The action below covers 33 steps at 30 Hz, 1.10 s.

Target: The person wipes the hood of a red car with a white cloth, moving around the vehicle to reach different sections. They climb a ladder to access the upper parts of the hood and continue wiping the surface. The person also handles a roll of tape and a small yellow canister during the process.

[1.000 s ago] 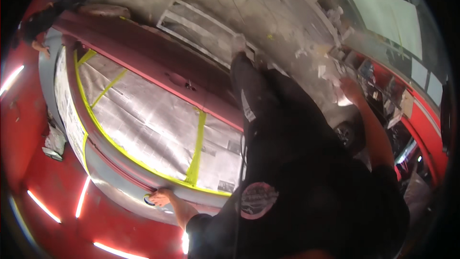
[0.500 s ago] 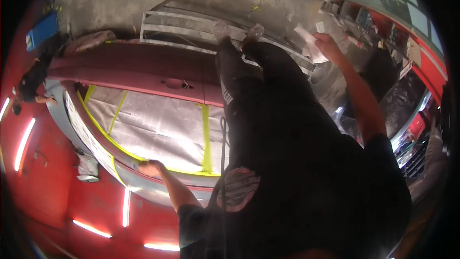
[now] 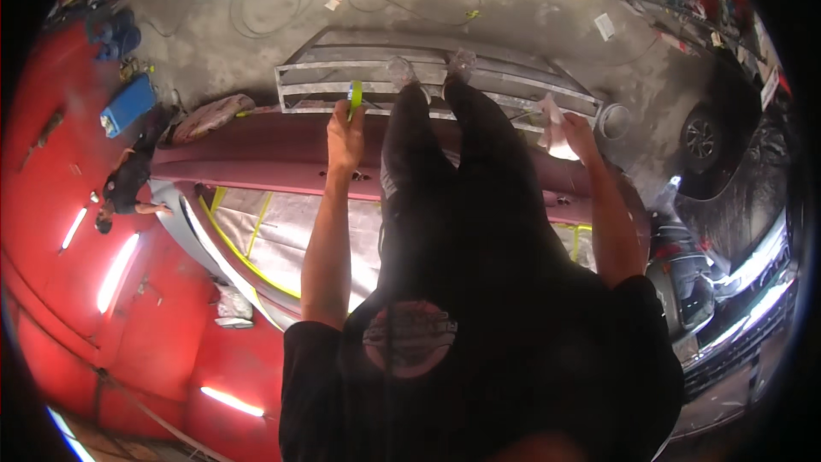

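Note:
My left hand is raised in the middle of the view, its fingers closed on a roll of yellow-green masking tape. A crumpled white cloth or paper sheet hangs from my right hand, which grips it out to the right. Below my left forearm lies the dull red car body, its window opening covered with silvery masking sheet and edged with yellow-green tape. My legs and torso hide part of the car. Neither hand touches the car body.
Under my feet is a metal-framed platform. Hoses lie on the concrete floor beyond it. A bucket stands at the platform's right end. At far left are another person and a blue box; a dark car stands right.
My left hand has left the taped window edge and come up in front of me, showing the tape roll. My right hand has dropped slightly, still with the white cloth or paper. The view has shifted.

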Each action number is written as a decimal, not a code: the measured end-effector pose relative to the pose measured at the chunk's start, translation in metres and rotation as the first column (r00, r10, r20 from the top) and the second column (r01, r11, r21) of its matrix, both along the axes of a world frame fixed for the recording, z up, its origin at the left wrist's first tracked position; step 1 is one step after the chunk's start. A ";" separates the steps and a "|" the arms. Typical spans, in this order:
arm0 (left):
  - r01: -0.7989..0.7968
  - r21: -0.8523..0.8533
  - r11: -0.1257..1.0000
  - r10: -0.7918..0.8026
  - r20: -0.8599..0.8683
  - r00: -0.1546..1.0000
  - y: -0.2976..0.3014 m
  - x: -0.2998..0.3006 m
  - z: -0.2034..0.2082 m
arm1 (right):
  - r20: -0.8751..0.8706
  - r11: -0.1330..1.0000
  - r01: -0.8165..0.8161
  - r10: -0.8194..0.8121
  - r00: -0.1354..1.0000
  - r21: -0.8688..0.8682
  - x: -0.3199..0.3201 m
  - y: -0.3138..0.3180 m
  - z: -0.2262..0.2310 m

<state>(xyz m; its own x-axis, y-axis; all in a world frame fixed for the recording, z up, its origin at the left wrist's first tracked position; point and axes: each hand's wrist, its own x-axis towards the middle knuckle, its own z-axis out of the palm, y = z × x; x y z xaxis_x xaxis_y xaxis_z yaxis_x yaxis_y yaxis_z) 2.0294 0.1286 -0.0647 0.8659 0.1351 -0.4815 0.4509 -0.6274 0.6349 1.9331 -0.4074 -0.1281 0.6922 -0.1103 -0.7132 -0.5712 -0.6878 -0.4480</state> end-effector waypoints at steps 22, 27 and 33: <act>0.580 0.117 0.806 -0.444 -0.529 0.724 0.052 -0.066 -0.197 | 0.505 0.997 0.014 0.029 0.863 -0.081 0.013 -0.168 -0.216; 0.572 0.144 0.807 -0.349 -0.665 0.660 0.143 -0.125 -0.299 | 0.719 0.987 0.148 -0.148 0.679 0.063 0.155 -0.226 -0.230; 0.531 0.279 0.800 -0.256 -0.642 0.723 0.189 -0.085 -0.491 | 0.558 0.954 0.200 -0.292 0.777 0.222 0.338 -0.159 -0.211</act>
<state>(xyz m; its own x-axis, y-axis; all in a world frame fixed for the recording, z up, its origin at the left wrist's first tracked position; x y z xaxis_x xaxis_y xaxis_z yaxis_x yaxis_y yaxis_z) 1.9440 0.3181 -0.5554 0.4848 0.1477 -0.8621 0.2733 -0.9619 -0.0112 2.2711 -0.5669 -0.3390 0.9415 -0.2643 -0.2089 -0.3138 -0.4622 -0.8294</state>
